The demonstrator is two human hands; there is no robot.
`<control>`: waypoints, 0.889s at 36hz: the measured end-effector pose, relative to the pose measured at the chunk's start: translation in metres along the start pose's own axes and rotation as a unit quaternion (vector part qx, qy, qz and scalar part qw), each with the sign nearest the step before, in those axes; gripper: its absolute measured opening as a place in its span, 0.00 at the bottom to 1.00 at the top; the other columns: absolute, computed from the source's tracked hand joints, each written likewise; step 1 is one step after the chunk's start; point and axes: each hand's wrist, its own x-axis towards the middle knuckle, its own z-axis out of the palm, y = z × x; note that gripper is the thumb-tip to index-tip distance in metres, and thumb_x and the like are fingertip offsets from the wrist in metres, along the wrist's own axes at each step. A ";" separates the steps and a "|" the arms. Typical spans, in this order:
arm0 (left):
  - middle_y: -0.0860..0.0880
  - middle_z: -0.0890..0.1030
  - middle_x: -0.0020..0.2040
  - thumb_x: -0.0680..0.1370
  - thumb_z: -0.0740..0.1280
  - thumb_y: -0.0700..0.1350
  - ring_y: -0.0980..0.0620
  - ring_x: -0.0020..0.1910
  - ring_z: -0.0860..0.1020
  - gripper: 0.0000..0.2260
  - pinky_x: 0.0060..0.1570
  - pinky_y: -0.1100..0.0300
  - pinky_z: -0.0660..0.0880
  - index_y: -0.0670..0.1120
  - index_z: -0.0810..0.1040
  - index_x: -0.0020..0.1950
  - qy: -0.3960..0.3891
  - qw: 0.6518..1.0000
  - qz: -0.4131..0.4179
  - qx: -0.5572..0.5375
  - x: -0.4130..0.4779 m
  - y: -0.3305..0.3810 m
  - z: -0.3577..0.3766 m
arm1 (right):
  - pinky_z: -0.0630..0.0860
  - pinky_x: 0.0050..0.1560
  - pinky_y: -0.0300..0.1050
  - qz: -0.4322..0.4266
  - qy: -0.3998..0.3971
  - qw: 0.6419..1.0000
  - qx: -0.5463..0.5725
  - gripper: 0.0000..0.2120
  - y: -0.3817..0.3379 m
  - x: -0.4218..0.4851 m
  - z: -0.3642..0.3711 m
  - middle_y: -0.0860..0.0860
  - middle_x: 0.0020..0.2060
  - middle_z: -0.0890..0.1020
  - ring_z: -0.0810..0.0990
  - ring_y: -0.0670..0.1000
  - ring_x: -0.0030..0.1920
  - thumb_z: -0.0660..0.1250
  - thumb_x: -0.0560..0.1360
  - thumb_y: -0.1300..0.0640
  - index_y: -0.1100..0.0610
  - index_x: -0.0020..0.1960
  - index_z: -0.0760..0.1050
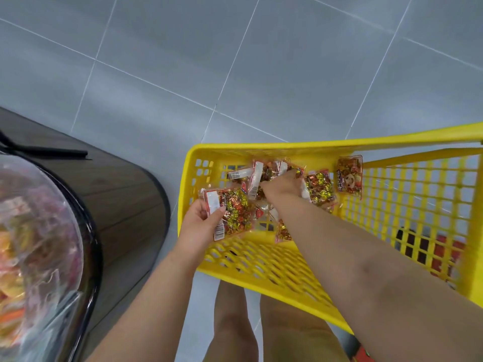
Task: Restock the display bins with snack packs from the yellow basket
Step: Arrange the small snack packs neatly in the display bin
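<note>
The left hand point(200, 226) is gripping a snack pack point(235, 212) at the yellow basket's point(261, 147) 9 o'clock. The right hand point(283, 185) is burrowing among packs point(318, 190), its grip hidden.

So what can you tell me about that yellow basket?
The yellow basket is bright, glossy plastic: lattice walls and bottom of square holes, a solid rim, a handle bar at its far right. It is seen from above, tilted, over grey floor tiles. Red-and-gold snack packs lie loose in its left end. The left hand holds one pack at the near wall; the right hand reaches in among the rest.
</note>
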 end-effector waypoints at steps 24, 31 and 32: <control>0.46 0.85 0.49 0.80 0.64 0.44 0.47 0.48 0.84 0.07 0.44 0.51 0.81 0.51 0.79 0.56 -0.097 0.985 -0.078 -0.120 0.002 0.005 0.015 | 0.68 0.59 0.46 -0.139 -0.167 0.895 0.389 0.34 0.097 -0.090 -0.053 0.44 0.62 0.76 0.75 0.47 0.61 0.75 0.60 0.44 0.42 0.65 0.70; 0.45 0.82 0.58 0.54 0.77 0.58 0.44 0.55 0.82 0.39 0.56 0.44 0.78 0.51 0.74 0.63 -0.126 0.989 -0.063 -0.044 0.001 0.011 0.010 | 0.77 0.44 0.33 -0.215 -0.195 0.910 0.294 0.14 0.072 -0.101 -0.018 0.40 0.47 0.84 0.82 0.40 0.48 0.73 0.71 0.54 0.45 0.55 0.77; 0.45 0.83 0.55 0.53 0.79 0.55 0.44 0.52 0.83 0.37 0.54 0.44 0.79 0.51 0.75 0.60 -0.121 0.990 -0.067 -0.034 0.003 0.010 0.009 | 0.76 0.39 0.30 -0.227 -0.192 0.915 0.272 0.11 0.068 -0.102 -0.018 0.40 0.44 0.84 0.82 0.39 0.45 0.73 0.71 0.53 0.44 0.51 0.77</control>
